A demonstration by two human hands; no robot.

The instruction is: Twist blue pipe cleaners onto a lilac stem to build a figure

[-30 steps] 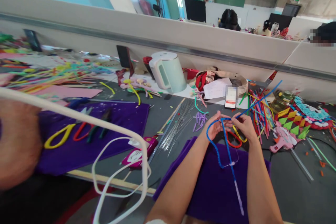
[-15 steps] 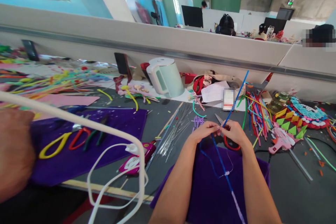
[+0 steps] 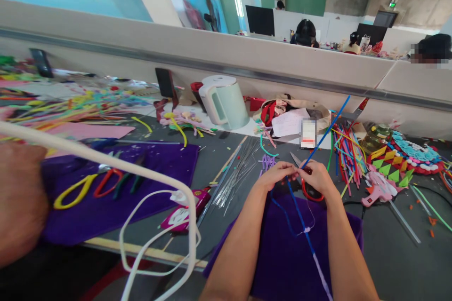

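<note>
My left hand (image 3: 277,174) and my right hand (image 3: 318,176) meet over a purple cloth (image 3: 282,254), both pinching a blue pipe cleaner (image 3: 300,216). One end of it sticks up and to the right past my right hand. The other end runs down toward me over the cloth and turns pale lilac near its tip. A thin clear wire loop hangs from it. Red-handled scissors (image 3: 310,193) lie under my right hand.
A mint kettle (image 3: 224,101) stands behind. Silver wires (image 3: 235,174) lie left of my hands, coloured pipe cleaners (image 3: 348,155) right. A pink glue gun (image 3: 183,209) with a white cable, pliers and scissors on a purple mat (image 3: 113,188) lie left. Another person's arm (image 3: 19,197) is at far left.
The blue loop held up a second ago has been pulled down flat; my hands closed together lower over the cloth. The free end swung from far right to steeper, then slightly right again.
</note>
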